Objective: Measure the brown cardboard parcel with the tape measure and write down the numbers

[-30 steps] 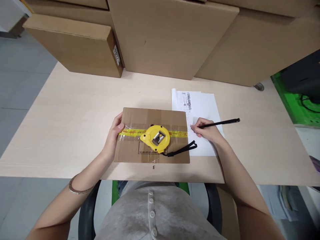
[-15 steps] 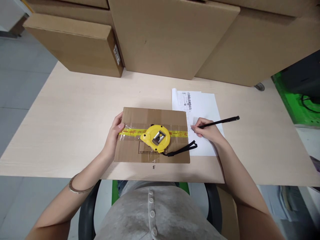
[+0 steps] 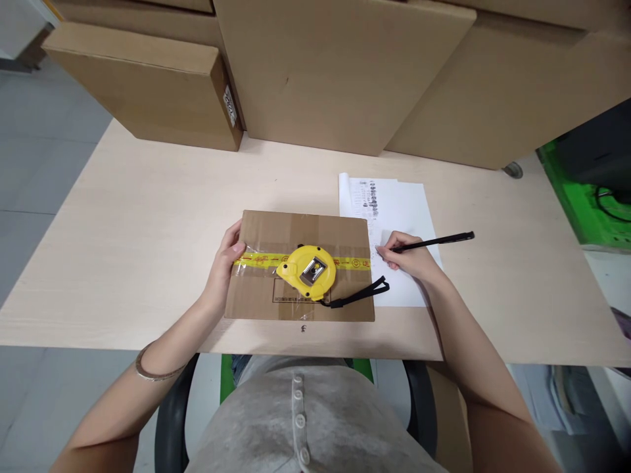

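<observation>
A flat cardboard box (image 3: 296, 230) sealed with yellow printed tape lies on the pale wooden table (image 3: 148, 217). On top of it rests a yellow tape measure (image 3: 306, 271) with a black wrist strap (image 3: 362, 293). My left hand (image 3: 224, 269) grips the box's left edge, thumb on the tape. My right hand (image 3: 409, 257) is closed on a black pen (image 3: 436, 242), its tip on a white printed sheet (image 3: 394, 210) to the right of the box.
Large cardboard boxes (image 3: 340, 72) stand along the back of the table, a smaller one (image 3: 142, 85) at the back left. A green crate (image 3: 586, 203) with black cable sits off the right edge. A black chair (image 3: 170, 420) is under me.
The pen's free end has shifted very slightly. Both hands stay where they were.
</observation>
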`<move>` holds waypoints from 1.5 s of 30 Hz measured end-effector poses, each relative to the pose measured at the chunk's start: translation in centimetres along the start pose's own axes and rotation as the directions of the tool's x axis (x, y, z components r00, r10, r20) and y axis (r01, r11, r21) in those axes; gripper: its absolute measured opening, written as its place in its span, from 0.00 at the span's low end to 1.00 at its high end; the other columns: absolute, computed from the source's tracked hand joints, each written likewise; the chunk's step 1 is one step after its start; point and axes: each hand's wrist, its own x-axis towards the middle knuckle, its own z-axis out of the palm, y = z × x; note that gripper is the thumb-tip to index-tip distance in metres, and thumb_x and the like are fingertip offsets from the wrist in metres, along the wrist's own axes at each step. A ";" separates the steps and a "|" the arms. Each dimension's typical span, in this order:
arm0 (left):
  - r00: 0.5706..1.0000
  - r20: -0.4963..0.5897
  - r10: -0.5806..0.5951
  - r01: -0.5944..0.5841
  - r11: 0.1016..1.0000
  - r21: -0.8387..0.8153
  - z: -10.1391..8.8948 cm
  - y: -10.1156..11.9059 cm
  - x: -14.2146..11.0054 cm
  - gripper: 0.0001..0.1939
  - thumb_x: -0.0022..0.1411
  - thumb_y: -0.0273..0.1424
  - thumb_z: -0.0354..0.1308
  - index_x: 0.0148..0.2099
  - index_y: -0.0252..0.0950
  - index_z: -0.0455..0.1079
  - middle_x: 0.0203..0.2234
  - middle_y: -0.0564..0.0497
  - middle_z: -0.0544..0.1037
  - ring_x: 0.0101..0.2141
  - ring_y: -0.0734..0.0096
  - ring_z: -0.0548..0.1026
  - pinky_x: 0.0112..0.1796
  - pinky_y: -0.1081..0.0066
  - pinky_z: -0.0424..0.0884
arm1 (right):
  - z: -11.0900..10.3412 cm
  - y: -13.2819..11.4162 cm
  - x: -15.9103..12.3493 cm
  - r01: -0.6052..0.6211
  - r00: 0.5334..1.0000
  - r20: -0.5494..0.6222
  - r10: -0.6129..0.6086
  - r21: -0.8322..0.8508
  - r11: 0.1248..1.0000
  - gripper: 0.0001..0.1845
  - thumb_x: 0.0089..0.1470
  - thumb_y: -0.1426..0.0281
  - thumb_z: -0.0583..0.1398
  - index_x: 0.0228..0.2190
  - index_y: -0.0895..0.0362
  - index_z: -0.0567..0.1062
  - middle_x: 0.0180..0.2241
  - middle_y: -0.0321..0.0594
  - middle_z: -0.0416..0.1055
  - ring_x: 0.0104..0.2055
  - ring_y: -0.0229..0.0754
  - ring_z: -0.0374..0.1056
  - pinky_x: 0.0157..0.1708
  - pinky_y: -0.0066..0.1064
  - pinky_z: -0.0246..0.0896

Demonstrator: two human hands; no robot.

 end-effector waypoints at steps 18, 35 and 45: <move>1.000 -0.005 0.003 -0.003 1.000 0.016 0.1 0.2 0.0 0.25 0.63 0.50 0.62 0.59 0.48 0.74 0.66 0.54 0.74 0.71 0.43 0.63 0.66 0.51 0.67 | 0.0 0.1 0.0 -0.008 1.000 -0.008 0.007 -0.005 1.000 0.23 0.45 0.57 0.73 0.19 0.52 0.67 0.14 0.33 0.68 0.15 0.33 0.59 0.16 0.28 0.55; 1.000 -0.021 -0.011 0.010 1.000 -0.020 0.3 0.4 -0.1 0.24 0.63 0.48 0.62 0.58 0.46 0.74 0.66 0.53 0.74 0.70 0.46 0.64 0.66 0.53 0.67 | 0.1 -0.2 -0.1 -0.024 1.000 -0.005 0.024 -0.093 0.995 0.25 0.45 0.53 0.72 0.19 0.51 0.65 0.13 0.31 0.65 0.15 0.34 0.58 0.17 0.28 0.53; 1.000 0.010 -0.025 0.025 1.000 0.001 0.0 0.5 0.2 0.26 0.63 0.46 0.62 0.60 0.43 0.72 0.64 0.49 0.75 0.67 0.46 0.68 0.67 0.53 0.66 | -0.1 -1.8 -1.1 -0.218 0.972 -0.185 0.144 -0.482 0.848 0.29 0.62 0.48 0.56 0.16 0.50 0.62 0.14 0.39 0.66 0.22 0.44 0.65 0.30 0.36 0.57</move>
